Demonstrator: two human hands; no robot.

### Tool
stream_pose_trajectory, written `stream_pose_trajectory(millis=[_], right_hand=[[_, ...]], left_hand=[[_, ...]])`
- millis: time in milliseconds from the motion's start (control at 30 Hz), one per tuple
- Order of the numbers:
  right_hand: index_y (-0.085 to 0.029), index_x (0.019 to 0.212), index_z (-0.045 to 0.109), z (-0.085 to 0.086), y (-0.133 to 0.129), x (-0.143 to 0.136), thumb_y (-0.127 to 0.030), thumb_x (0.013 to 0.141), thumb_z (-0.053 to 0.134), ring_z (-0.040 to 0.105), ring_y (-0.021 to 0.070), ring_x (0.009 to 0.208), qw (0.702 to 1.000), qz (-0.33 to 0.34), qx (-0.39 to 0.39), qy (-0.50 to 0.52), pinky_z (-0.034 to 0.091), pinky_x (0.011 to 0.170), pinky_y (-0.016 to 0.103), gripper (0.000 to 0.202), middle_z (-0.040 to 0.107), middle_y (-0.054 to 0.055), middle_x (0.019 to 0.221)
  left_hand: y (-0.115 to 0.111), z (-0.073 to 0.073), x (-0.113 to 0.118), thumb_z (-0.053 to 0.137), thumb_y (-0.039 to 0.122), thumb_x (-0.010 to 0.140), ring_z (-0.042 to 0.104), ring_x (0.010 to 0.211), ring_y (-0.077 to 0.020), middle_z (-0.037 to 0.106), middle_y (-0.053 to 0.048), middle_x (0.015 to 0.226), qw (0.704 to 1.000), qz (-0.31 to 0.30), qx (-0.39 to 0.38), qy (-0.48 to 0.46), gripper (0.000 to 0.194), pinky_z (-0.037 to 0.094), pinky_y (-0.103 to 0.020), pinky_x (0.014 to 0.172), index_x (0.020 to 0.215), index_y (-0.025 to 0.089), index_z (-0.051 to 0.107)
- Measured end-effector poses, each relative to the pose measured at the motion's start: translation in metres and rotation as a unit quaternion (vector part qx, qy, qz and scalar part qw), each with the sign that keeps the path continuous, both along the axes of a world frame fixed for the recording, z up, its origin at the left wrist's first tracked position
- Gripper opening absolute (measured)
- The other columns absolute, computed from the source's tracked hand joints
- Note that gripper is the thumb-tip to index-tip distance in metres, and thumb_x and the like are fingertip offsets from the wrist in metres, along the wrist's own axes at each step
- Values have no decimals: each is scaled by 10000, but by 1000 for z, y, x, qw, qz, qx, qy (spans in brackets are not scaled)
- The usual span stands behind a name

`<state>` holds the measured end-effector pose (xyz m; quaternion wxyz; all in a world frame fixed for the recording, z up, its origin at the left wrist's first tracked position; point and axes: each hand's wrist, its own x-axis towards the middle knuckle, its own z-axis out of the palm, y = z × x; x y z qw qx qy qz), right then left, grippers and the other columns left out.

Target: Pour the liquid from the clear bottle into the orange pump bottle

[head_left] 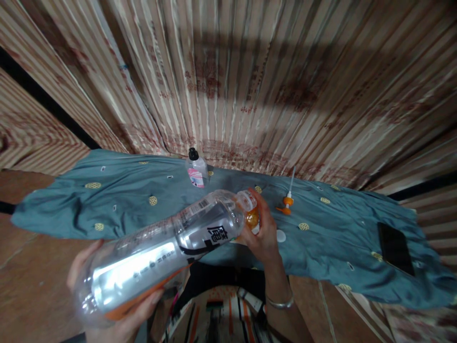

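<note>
My left hand (134, 314) is wrapped round the base of a large clear plastic bottle (171, 247) with a silver label. The bottle lies tilted across my front, its uncapped-looking neck to the right. My right hand (264, 236) is closed round a small translucent orange container (252, 217) at the bottle's mouth; most of the container is hidden by the fingers and neck. An orange pump head (286, 204) with a thin clear tube lies on the cloth beyond my right hand. Near my right wrist is a small whitish disc (281, 236).
A clear bottle with a black cap and pink label (196, 172) stands at the back of the green-blue patterned cloth (132, 214). A black phone-like slab (395, 248) lies at the right. A striped curtain (228, 95) hangs close behind.
</note>
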<state>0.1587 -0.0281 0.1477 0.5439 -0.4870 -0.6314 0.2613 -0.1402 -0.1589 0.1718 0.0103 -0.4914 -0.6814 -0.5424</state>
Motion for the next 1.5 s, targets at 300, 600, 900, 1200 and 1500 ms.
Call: stream_pose_trajectory(millis=[300,600,900,1200,1500], right_hand=[[-309,1597,655,5,3,2,-372,1040,689,669,370,1553,998,43,8,50,518,1348,599,561,672,119,1680],[-284,1478,732,7,10,-4,-363,1046,681,698,349,1505,999,11,19,41,563,1301,552,442,725,132,1602],[-274,1552,680,3,8,-6,-295,1008,690,691,352,1517,999,-1,37,26,560,1306,562,544,699,142,1635],[-258,1638,572,2,5,-4,-339,913,799,769,356,1399,1000,-9,-12,-4,615,1245,579,764,743,151,1575],[-217,1589,608,0,4,-9,-451,853,840,787,403,1339,995,-61,-40,-73,639,1189,617,806,783,189,1490]], left_hand=[[2,0,4,1016,650,484,669,1226,-404,663,-106,1433,999,-11,23,34,1215,515,-696,1233,1587,335,612],[-9,3,-2,968,473,754,637,1469,-428,597,-124,1614,999,-40,-21,26,1049,458,-709,1350,1693,361,514],[-6,2,-3,1005,540,686,655,1429,-416,606,-116,1587,999,-32,-22,19,1097,408,-722,1381,1658,351,535],[-4,4,3,977,621,666,648,1408,-417,610,-92,1512,999,-19,-35,16,1054,454,-689,1350,1590,364,539],[4,6,4,1032,640,411,680,1237,-404,655,-81,1422,1000,9,8,-8,1166,525,-693,1258,1464,346,626]])
